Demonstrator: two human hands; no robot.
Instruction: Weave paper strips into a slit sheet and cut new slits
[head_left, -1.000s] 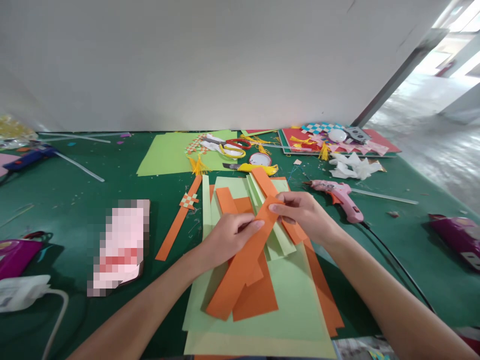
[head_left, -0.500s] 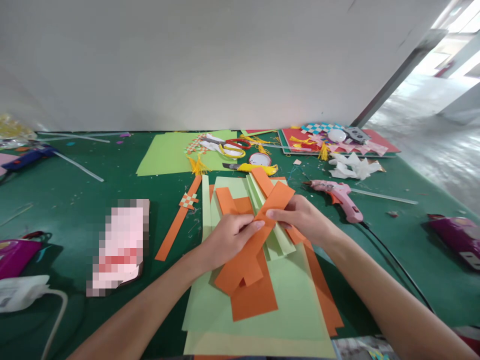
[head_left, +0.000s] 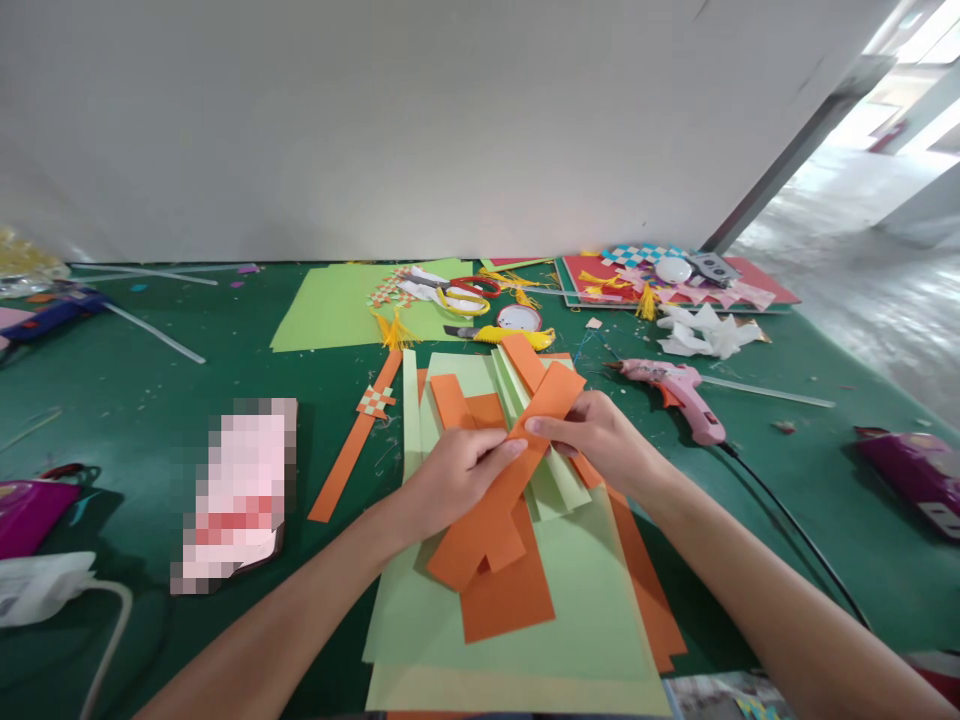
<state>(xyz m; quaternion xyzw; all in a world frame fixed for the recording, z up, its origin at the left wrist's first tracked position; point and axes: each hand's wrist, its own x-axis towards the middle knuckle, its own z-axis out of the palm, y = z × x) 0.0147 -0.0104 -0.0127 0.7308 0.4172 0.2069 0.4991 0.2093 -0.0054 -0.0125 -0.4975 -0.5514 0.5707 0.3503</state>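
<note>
An orange paper strip point(head_left: 491, 505) runs diagonally between both hands. My left hand point(head_left: 461, 475) pinches its middle between thumb and fingers. Close beside it, my right hand point(head_left: 592, 435) grips the strip's upper part, thumb on top and fingers behind. Beneath lie more orange pieces point(head_left: 517, 600) and folded pale green strips point(head_left: 566, 480), on a stack of pale green sheets point(head_left: 577, 610). Left of the stack rests a narrow orange strip point(head_left: 345, 470) with a small woven checkered piece point(head_left: 375, 401) and a yellow tassel point(head_left: 392, 330).
Behind the stack are scissors point(head_left: 465, 295), a yellow cutter point(head_left: 514, 337) and a green sheet point(head_left: 307, 310). A pink glue gun point(head_left: 682, 390) with a black cord lies right. At left are a pixelated phone-like object point(head_left: 244, 490) and a white plug point(head_left: 45, 585).
My right hand has shifted very slightly left along the orange strip. My left hand keeps its pinch; otherwise the view has moved only a little.
</note>
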